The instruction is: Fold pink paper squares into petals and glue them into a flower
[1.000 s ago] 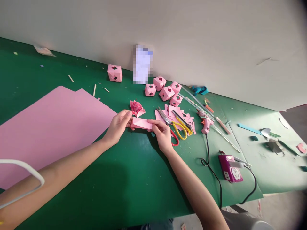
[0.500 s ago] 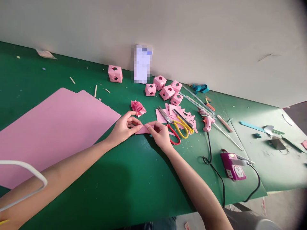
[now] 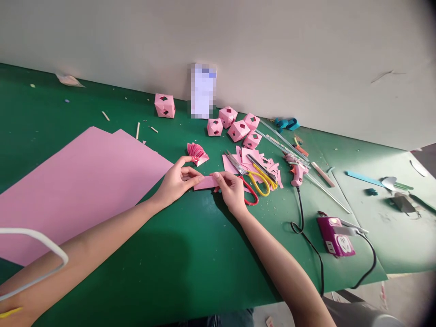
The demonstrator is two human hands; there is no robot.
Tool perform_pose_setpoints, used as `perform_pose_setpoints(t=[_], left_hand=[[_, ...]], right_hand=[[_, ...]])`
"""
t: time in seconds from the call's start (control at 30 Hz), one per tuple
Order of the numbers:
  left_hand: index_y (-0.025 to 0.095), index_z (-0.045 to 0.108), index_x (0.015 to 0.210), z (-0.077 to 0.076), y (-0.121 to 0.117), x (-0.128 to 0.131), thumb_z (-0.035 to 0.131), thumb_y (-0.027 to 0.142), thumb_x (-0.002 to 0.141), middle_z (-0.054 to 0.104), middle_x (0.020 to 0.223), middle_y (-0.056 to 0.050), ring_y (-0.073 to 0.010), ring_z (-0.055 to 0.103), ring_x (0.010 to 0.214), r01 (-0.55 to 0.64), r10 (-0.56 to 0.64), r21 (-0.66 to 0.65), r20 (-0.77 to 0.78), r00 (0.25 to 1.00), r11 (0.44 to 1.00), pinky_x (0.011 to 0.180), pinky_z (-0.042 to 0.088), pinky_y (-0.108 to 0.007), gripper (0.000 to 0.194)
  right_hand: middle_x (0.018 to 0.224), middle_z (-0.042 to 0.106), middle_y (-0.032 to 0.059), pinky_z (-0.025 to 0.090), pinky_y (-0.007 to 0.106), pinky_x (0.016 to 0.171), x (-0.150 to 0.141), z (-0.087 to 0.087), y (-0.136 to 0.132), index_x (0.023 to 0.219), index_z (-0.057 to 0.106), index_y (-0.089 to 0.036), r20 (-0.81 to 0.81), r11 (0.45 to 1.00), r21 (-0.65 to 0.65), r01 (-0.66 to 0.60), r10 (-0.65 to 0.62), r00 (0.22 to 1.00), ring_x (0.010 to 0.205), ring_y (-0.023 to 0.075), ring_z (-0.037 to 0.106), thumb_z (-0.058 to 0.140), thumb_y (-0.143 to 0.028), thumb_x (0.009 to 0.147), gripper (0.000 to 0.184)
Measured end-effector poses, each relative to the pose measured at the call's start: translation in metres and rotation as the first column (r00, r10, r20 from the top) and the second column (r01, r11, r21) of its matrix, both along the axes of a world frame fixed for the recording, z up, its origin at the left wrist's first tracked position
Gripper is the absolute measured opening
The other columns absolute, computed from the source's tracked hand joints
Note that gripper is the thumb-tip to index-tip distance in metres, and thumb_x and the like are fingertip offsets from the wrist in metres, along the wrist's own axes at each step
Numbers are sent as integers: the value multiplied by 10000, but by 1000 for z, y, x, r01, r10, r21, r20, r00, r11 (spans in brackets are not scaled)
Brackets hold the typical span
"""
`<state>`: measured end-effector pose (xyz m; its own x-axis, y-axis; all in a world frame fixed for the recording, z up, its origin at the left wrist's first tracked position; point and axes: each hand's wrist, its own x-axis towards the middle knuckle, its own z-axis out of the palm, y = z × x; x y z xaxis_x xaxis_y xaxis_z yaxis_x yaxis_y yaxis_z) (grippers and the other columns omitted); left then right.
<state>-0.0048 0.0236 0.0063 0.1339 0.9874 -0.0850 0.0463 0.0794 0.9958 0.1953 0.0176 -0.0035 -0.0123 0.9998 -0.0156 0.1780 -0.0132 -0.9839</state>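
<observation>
A small strip of pink paper (image 3: 205,183) is stretched between my two hands, just above the green table. My left hand (image 3: 179,180) pinches its left end between thumb and fingers. The right end is gripped by my right hand (image 3: 230,190), with the thumb on top. Just beyond my left fingertips lies a fan of pleated pink paper (image 3: 196,153). To the right of my right hand, red-handled scissors (image 3: 250,193) and yellow-handled scissors (image 3: 260,181) lie on pink paper scraps (image 3: 277,170).
Large pink sheets (image 3: 85,190) cover the left. Several folded pink paper shapes (image 3: 238,131) stand at the back near a blurred phone-like panel (image 3: 203,91). To the right are a pink glue gun (image 3: 299,172), clear sticks (image 3: 329,193) and a purple power socket (image 3: 335,236) with a black cord.
My right hand has slid a little to the right along the paper strip, so more of it shows between my hands. My left hand has kept its pinch.
</observation>
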Motion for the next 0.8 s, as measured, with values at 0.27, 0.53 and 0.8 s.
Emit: perform_pose_setpoints(t=[0.27, 0.53, 0.8], left_hand=[[221, 482, 1409, -5, 2, 1, 879, 401, 806, 770, 906, -10, -208, 768, 829, -116, 115, 2, 71, 991, 993, 737, 620, -342, 744], [225, 463, 1463, -6, 3, 2, 844, 410, 837, 756, 979, -44, -198, 735, 797, -132, 134, -20, 83, 988, 991, 610, 579, -290, 756], [227, 486, 1388, -2, -1, 2, 882, 569, 821, 776, 1102, -91, -215, 766, 870, -82, 78, 23, 149, 986, 996, 678, 612, -303, 772]], right_hand=[[1342, 723, 114, 588, 261, 584, -3, -1, -6, 1297, 772, -251, 160, 982, 147, -122, 98, 982, 950, 200, 719, 747, -471, 922, 436], [1207, 767, 94, 606, 307, 689, -6, 1, -8, 1296, 774, -242, 375, 964, 167, -209, 134, 917, 887, 199, 696, 792, -355, 906, 407], [907, 776, 10, 537, 287, 645, -6, 1, -5, 1311, 745, -238, 224, 986, 46, -163, 149, 963, 642, 142, 617, 805, -490, 879, 504]])
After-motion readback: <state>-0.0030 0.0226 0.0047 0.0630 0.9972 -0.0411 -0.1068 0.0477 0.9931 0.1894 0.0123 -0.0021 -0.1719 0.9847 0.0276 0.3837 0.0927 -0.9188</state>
